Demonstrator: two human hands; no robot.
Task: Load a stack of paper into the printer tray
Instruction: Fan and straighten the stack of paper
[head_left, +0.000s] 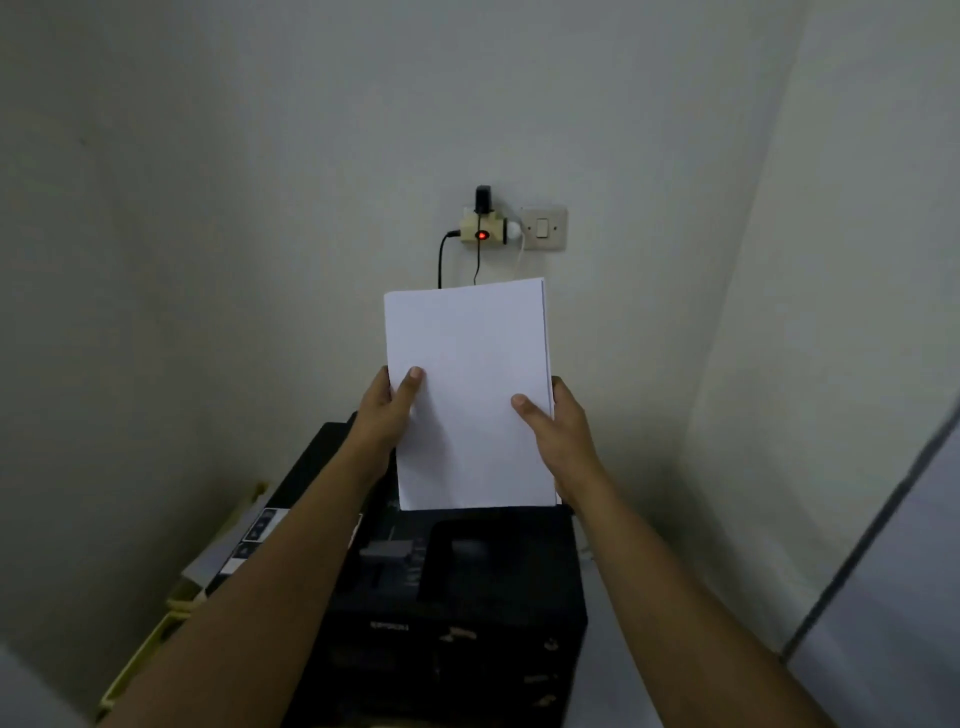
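Upright, a stack of white paper (470, 395) stands with its bottom edge at the rear of a black printer (457, 587), left hand (387, 410) and right hand (558, 431) pinching its side edges; seating it fully seems left.

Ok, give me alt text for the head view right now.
Both hands, left and right, hold a stack of white paper upright by its side edges, its lower edge at the rear of a black printer. Behind it, a wall adapter glows red beside a light switch.
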